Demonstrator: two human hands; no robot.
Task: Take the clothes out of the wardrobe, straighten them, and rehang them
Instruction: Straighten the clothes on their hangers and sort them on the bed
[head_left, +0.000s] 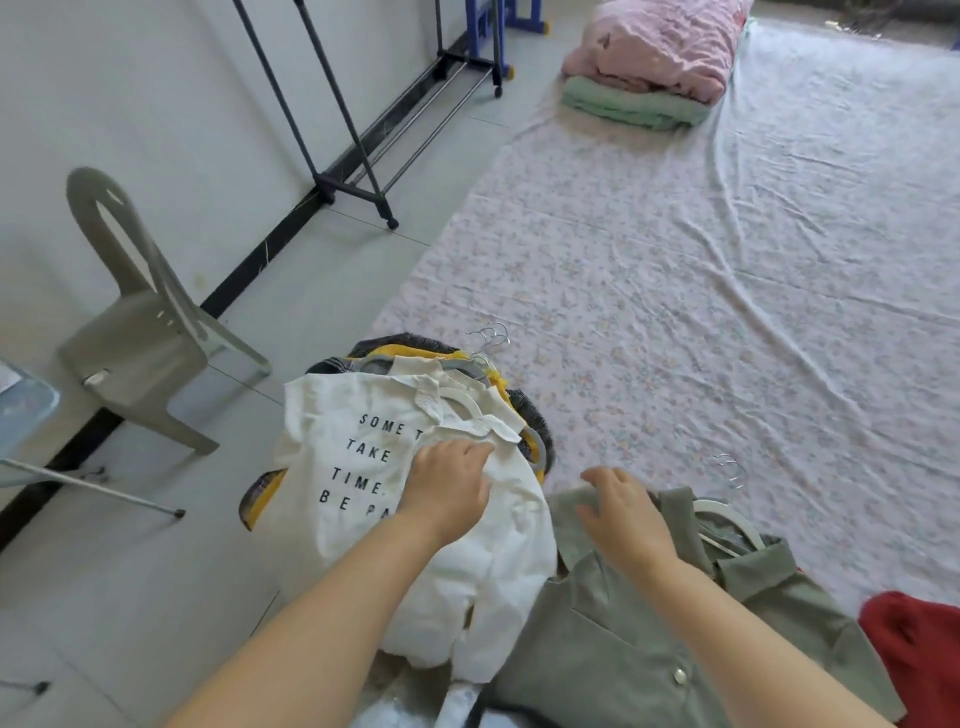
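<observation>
Green shirt is right under my nose at the edge of the bed, on its white hanger, buttons up. My right hand sits on its shoulder with the fingers bent down onto the cloth. Honestly can't tell if they've pinched a fold or are just resting there.

Left hand lies flat on the white shirt, the one with the black lettering, fingers relaxed and holding nothing, tips up by the collar. That shirt tops a heap of other clothes on hangers, hooks poking out the far end.

So everything's off the rack, which stands bare by the wall. I'd call this the straightening bit: pressing the white shirt smooth while steadying the green one.

Next up, I reckon: flatten that collar, square the shoulders on the hanger, then grab the hook and carry it over to the rack. Main worry is the hooks tangling when I lift just one.
</observation>
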